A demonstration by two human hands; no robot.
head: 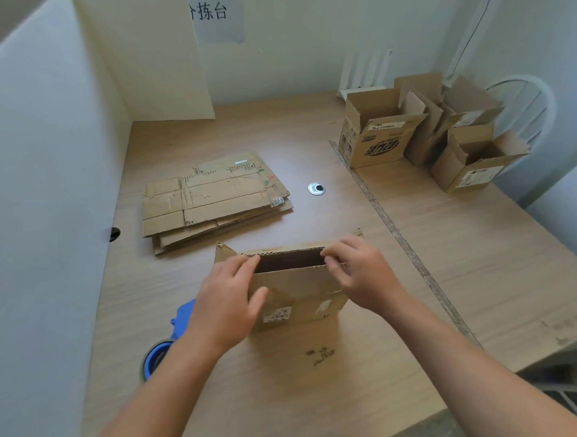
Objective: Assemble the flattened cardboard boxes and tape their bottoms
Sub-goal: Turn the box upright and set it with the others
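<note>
Blue plastic marks the tape dispenser [178,323] at your far left on the wooden table [319,397], partly hidden by your left forearm. Beyond it lies the stack of flattened boxes [214,201]. Your left hand [228,302] grips the left end of the half-opened box [299,290], fingers curled over its top edge, thumb on the near face. That box stands upright before you. Your right hand [358,274] pinches the rim's right end with curled fingers. At the far right stand the assembled boxes [375,133], flaps up.
</note>
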